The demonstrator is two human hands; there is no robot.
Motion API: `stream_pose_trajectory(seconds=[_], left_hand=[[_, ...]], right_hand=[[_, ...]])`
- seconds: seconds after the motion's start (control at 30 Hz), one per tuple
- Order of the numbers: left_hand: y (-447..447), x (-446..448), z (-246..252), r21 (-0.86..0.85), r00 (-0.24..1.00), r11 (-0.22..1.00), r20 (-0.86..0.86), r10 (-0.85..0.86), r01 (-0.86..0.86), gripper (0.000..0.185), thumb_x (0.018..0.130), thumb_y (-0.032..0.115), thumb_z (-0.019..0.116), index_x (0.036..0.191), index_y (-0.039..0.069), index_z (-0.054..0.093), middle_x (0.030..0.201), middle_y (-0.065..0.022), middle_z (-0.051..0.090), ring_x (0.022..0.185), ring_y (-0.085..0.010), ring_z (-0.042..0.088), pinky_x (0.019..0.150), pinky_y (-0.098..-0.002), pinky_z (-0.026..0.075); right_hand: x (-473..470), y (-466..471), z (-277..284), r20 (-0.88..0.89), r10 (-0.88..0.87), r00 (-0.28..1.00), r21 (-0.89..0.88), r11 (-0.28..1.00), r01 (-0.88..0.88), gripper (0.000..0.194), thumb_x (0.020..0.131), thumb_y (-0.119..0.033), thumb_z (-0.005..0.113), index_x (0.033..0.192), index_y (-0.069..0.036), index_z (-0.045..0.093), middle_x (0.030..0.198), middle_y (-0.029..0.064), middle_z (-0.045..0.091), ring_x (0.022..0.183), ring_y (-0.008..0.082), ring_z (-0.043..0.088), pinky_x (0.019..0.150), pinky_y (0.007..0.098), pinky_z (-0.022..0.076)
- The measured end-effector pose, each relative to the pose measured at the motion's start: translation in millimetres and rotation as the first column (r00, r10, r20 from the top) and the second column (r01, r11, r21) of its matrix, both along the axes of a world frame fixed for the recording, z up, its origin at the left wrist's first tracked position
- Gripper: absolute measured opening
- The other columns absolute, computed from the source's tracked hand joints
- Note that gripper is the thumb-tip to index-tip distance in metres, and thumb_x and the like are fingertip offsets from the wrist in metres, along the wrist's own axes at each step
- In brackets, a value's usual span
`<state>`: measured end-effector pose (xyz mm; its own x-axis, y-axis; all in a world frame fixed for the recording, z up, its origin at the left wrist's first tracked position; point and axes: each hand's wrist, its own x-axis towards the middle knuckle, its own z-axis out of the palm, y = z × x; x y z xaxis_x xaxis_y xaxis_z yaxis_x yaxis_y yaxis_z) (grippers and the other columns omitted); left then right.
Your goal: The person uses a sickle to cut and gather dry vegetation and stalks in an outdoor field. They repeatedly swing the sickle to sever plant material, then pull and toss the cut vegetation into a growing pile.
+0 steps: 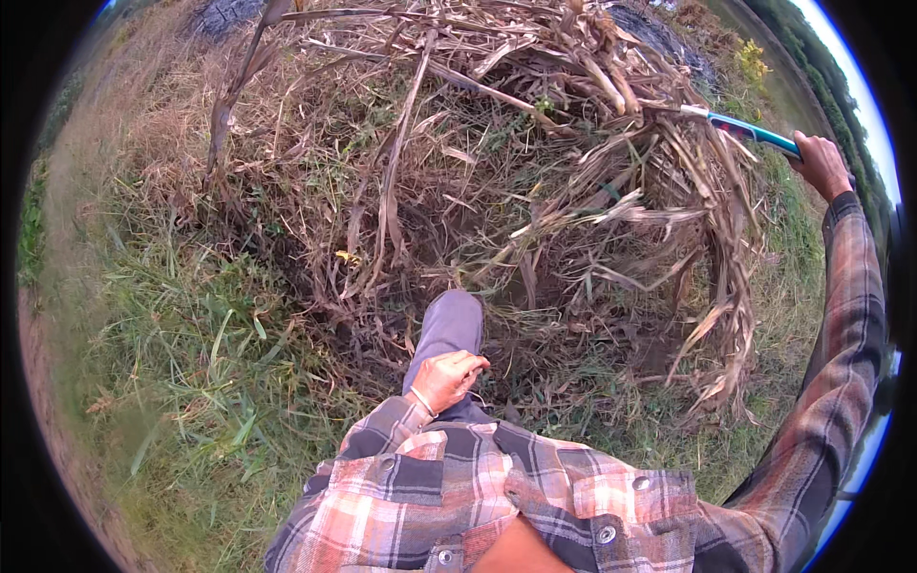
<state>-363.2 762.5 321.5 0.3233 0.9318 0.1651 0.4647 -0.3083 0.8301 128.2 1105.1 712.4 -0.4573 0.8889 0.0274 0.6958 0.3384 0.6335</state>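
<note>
Out at the far right, my right hand (822, 165) grips the teal handle of a cutting tool (756, 134). Its pale collar meets dry stalks, where the working end is mostly hidden. A bundle of dry maize stalks (716, 193) hangs bent below that point, its leaves trailing to the ground. My left hand (448, 379) is held in front of my body, over the thigh of my grey trouser leg (451, 322). Its fingers are curled in, and no object shows in them.
A heap of dry stalks (501, 50) rises ahead, with a long leaning stalk (401, 136) in front. Green grass (208, 401) grows at the left. Dark mounds (663, 43) lie behind the heap. Trees edge the right rim.
</note>
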Motion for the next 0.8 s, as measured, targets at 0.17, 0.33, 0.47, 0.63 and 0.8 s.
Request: stream_pose_trajectory(seconds=[0.17, 0.33, 0.47, 0.63, 0.8], left_hand=[[0, -1, -3, 0.072, 0.997, 0.997, -0.081, 0.002, 0.004, 0.015, 0.080, 0.009, 0.063, 0.095, 0.012, 0.065, 0.084, -0.0042, 0.064, 0.073, -0.0227, 0.063, 0.065, -0.0323, 0.051], [-6, -4, -2, 0.026, 0.988, 0.995, -0.125, -0.090, 0.094, 0.017, 0.078, 0.008, 0.062, 0.095, 0.011, 0.065, 0.087, -0.0044, 0.065, 0.078, -0.0237, 0.064, 0.068, -0.0321, 0.051], [-9, 1, -4, 0.032, 0.987, 0.995, -0.131, -0.090, 0.095, 0.016, 0.079, 0.009, 0.062, 0.095, 0.010, 0.064, 0.083, -0.0053, 0.062, 0.075, -0.0244, 0.063, 0.066, -0.0329, 0.051], [-11, 21, -13, 0.010, 0.953, 0.969, -0.181, -0.243, 0.248, 0.017, 0.080, 0.011, 0.061, 0.097, 0.012, 0.064, 0.084, -0.0047, 0.062, 0.077, -0.0237, 0.063, 0.066, -0.0333, 0.051], [-15, 27, -16, 0.036, 0.972, 0.975, -0.091, -0.215, 0.219, 0.014, 0.081, 0.010, 0.062, 0.094, 0.011, 0.065, 0.081, -0.0050, 0.063, 0.074, -0.0233, 0.064, 0.064, -0.0317, 0.051]], right_hand=[[-41, 63, 8, 0.044, -0.157, 0.987, 0.334, 0.933, 0.134, 0.015, 0.084, -0.018, 0.057, 0.088, -0.004, 0.059, 0.083, 0.0184, 0.064, 0.083, 0.0354, 0.063, 0.071, 0.0455, 0.0501], [-120, 37, -131, 0.112, 0.330, 0.937, 0.140, 0.929, -0.344, 0.006, 0.085, -0.012, 0.054, 0.089, -0.006, 0.054, 0.069, 0.0128, 0.062, 0.061, 0.0264, 0.066, 0.054, 0.0373, 0.0531], [-199, -79, -224, -0.390, 0.351, 0.851, -0.160, 0.884, -0.438, 0.027, 0.080, -0.026, 0.065, 0.087, -0.006, 0.048, 0.066, 0.0100, 0.059, 0.057, 0.0261, 0.064, 0.048, 0.0387, 0.0504], [-270, -133, -307, -0.706, 0.064, 0.706, -0.342, 0.842, -0.418, 0.027, 0.081, -0.026, 0.065, 0.085, -0.005, 0.048, 0.068, 0.0147, 0.060, 0.063, 0.0352, 0.062, 0.057, 0.0437, 0.0500], [-78, -119, -246, -0.132, -0.224, 0.966, -0.488, 0.862, 0.133, 0.025, 0.076, -0.025, 0.069, 0.089, -0.009, 0.055, 0.066, 0.0146, 0.061, 0.061, 0.0333, 0.063, 0.057, 0.0443, 0.0503]])
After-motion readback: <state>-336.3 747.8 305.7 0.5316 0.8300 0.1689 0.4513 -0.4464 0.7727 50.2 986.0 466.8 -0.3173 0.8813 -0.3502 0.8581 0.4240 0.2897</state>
